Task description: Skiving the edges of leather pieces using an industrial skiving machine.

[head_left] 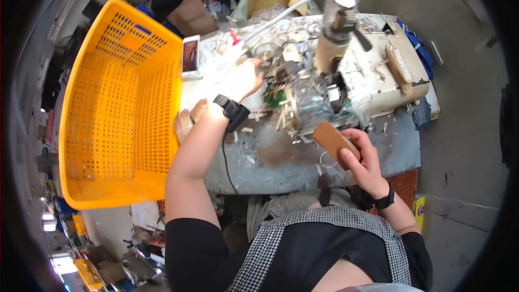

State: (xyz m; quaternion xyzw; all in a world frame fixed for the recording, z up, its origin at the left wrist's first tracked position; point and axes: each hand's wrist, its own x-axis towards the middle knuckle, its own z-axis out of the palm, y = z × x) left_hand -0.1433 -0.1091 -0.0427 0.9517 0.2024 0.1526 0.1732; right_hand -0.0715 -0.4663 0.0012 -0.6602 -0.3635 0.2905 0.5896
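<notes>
In my right hand is a flat brown leather piece, gripped between thumb and fingers above the table's front edge. A thin pale loop shows just beside it. My left hand reaches over the bright left side of the table, close to the heap of scraps. Strong light washes out much of that hand; its visible fingertips are apart, with nothing seen between them. Right of the scraps stands a cream sewing machine, lit by a white bent-neck lamp.
A large yellow plastic basket stands at the left, against the table. Next to it lie a phone-like device and tan pieces by my left forearm. A tan bundle rests on the machine bed at the right.
</notes>
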